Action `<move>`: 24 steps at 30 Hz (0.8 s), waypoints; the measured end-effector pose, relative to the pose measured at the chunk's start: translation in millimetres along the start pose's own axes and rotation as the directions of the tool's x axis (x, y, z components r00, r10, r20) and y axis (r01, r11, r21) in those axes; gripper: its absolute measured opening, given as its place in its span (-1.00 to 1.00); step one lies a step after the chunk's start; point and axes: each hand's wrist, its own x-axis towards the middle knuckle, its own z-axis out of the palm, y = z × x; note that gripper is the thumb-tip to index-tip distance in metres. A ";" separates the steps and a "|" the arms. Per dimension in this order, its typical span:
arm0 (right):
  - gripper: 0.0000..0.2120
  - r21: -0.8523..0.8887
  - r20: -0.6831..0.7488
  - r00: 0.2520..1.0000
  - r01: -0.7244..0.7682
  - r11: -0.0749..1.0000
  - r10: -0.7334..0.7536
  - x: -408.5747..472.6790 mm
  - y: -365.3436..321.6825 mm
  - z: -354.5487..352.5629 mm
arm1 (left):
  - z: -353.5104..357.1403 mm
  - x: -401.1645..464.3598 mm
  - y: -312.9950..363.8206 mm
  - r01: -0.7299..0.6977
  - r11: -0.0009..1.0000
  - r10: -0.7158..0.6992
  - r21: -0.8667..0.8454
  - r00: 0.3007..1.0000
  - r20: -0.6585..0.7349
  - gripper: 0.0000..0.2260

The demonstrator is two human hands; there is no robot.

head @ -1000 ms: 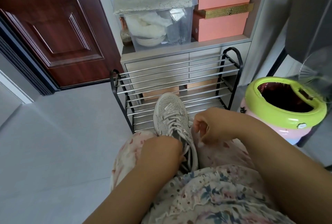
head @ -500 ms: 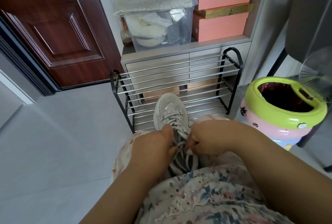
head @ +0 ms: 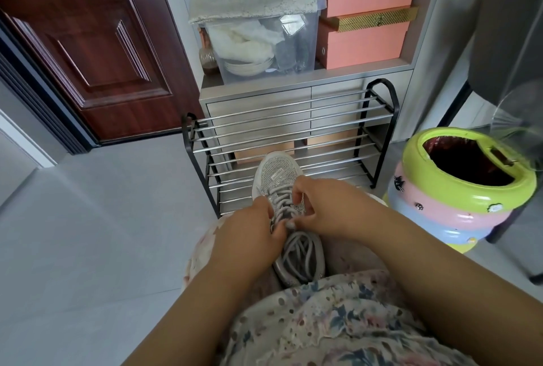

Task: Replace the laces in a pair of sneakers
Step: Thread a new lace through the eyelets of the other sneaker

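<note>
A pale grey mesh sneaker with sparkling trim [head: 279, 177] lies on the person's lap, toe pointing away toward a low black-framed shoe rack with chrome bars [head: 293, 130], its heel end near the floral-print fabric [head: 338, 321] that covers the lap. Thick grey laces [head: 286, 204] cross the upper part of the shoe, and loose loops of the same lace lie piled over the shoe's opening, closer to the body. The left hand [head: 252, 233] rests against the left side of the sneaker with its fingers curled in at the lacing; they appear to pinch the lace, though the fingertips are partly hidden. The right hand [head: 326, 207] comes in from the other side, its fingers bent and pinching a lace strand at the middle of the lacing, thumb and forefinger close together. The two hands nearly meet over the tongue. Behind the rack stands a grey cabinet [head: 264, 101] carrying a clear plastic storage box draped with a cream lace cloth [head: 258, 42] and, beside it, stacked salmon-pink boxes [head: 364, 13]. A dark red wooden door [head: 88, 42] stands to the left, and a bin with a lime-green rim above pink and blue bands [head: 458, 189] sits on the grey tiled floor [head: 88, 233] to the right.
</note>
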 end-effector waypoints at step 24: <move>-0.78 -0.006 -0.082 0.996 0.033 0.999 -0.034 10.2 -2.0 -24.9 | -12.7 32.2 -0.5 -0.123 0.989 0.129 0.077 0.988 -0.082 -0.87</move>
